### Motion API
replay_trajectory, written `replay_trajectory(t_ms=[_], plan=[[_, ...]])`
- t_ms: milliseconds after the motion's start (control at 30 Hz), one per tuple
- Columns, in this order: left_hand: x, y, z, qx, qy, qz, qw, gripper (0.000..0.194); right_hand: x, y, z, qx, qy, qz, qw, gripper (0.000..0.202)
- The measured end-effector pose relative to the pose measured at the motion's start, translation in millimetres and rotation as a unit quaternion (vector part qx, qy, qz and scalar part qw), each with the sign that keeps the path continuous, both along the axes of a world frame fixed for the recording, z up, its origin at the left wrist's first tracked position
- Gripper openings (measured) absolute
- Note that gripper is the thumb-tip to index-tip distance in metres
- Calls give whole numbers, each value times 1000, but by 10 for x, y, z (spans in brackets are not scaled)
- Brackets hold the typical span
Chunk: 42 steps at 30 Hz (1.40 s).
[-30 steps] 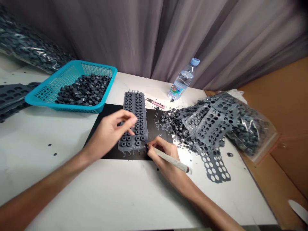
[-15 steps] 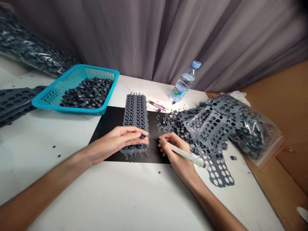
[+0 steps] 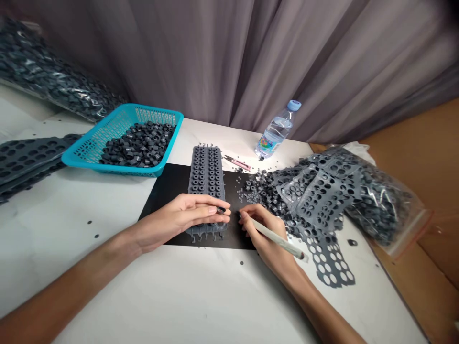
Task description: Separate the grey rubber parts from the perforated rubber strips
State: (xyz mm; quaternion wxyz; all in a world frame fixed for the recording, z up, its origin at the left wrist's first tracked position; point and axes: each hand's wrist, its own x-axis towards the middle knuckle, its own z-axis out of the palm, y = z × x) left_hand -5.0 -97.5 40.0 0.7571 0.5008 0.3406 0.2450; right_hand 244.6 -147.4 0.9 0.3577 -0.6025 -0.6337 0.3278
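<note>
A grey moulded strip of small rubber rings (image 3: 207, 174) lies lengthwise on a black mat (image 3: 168, 184) in the middle of the white table. My left hand (image 3: 186, 215) rests across the strip's near end, fingers flat, with one dark ring (image 3: 221, 209) pinched at the fingertips. My right hand (image 3: 263, 227) sits just to the right, gripping a thin white pen-like tool (image 3: 278, 238) whose tip points at the strip's right edge.
A turquoise basket (image 3: 88, 148) holding loose dark rings stands at the back left. Punched grey sheets and loose rings (image 3: 315, 191) pile up at the right beside a plastic bag. A water bottle (image 3: 276, 131) and pink snips (image 3: 237, 163) lie behind. More sheets (image 3: 25, 155) lie far left.
My left hand came down flat over the strip's near end and now pinches a ring. My right hand with the tool moved slightly right, off the strip's corner.
</note>
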Motion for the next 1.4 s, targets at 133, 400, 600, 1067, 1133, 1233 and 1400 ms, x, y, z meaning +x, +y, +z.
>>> replay_trajectory(t_ms=[133, 400, 600, 1067, 1133, 1233, 1400], plan=[[-16, -8, 75, -9, 4, 11, 1000, 34, -15, 4, 0, 0, -6, -2, 1000, 25], [-38, 6, 108, 29, 25, 25, 999, 40, -12, 4, 17, 2, 5, 1, 1000, 26], [-751, 419, 223, 443, 374, 357, 733, 28, -86, -6, -63, -36, 97, 22, 994, 21], [-212, 95, -32, 471, 300, -38, 829, 14, -247, -84, -124, -114, 143, 68, 981, 7], [-126, 12, -87, 449, 302, -79, 837, 15, -245, -87, -120, -113, 146, 70, 980, 8], [-113, -13, -132, 467, 306, -91, 825, 18, -248, -92, -109, -112, 148, 68, 980, 9], [-106, 2, -169, 531, 316, -104, 779, 19, -259, -88, -99, -111, 139, 70, 982, 10]])
